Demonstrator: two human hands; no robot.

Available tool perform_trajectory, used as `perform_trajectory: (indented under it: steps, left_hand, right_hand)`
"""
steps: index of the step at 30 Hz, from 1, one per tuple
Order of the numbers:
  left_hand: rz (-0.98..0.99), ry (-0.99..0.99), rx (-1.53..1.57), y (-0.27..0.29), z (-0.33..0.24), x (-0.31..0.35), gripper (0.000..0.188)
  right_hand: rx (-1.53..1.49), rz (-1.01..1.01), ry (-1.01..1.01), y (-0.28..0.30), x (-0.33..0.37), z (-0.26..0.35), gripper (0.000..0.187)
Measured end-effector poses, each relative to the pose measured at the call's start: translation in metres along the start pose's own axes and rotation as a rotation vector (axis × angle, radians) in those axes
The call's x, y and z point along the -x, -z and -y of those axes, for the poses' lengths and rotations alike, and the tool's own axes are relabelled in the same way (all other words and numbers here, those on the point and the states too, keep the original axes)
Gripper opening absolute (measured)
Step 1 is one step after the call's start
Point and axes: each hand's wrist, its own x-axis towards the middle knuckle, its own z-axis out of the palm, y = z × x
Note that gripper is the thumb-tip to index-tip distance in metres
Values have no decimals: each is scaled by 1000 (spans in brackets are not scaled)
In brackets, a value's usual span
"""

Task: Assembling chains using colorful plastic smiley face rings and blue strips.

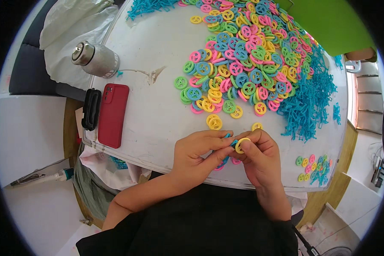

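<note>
A black lap (pixel 209 226) fills the near edge, and both forearms rise from it to the edge of a white table (pixel 158 115). The left hand (pixel 196 155) and right hand (pixel 260 158) meet just above that edge. The right hand pinches a yellow ring (pixel 242 145) between thumb and forefinger; the left hand's fingers close on a blue piece (pixel 234 143) that touches the ring, so the two hands press together around the pair. A pink bit shows under the hands, too hidden to name.

Just beyond the hands lie a few loose yellow rings (pixel 214 122). Farther up, a broad heap of rings (pixel 243 55) in pink, blue, green and yellow covers the middle of the table, and a tangle of blue pieces (pixel 307 102) runs down its right side, with more blue pieces at the top edge.

By my judgement the work is at an early stage: the heap is large and looks untouched. A small cluster of rings with blue pieces (pixel 313 167) sits near the table's right edge, well apart from the heap; these may be finished ones, though I cannot tell.

On the left lie a red phone (pixel 113 115), a black case (pixel 91 109) beside it, and a metal can (pixel 96 59).
</note>
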Motion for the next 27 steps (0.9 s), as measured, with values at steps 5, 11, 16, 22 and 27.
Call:
perform_trajectory:
  steps: [5, 11, 16, 22, 27]
  left_hand:
    - [-2, -119, -242, 2, 0, 3, 30]
    - [22, -288, -368, 4, -1, -1, 35]
    - [52, -251, -434, 3, -4, -4, 41]
    - [103, -56, -361, 6, -10, -5, 43]
    - [97, -4, -334, 10, -11, -1, 40]
  right_hand:
    - [31, -15, -54, -4, -3, 6, 9]
    - [66, 17, -52, -1, -3, 9, 11]
    - [665, -26, 113, -4, 2, 21, 16]
    - [731, -44, 225, -4, 8, 14, 27]
    - [803, 155, 339, -4, 9, 21, 36]
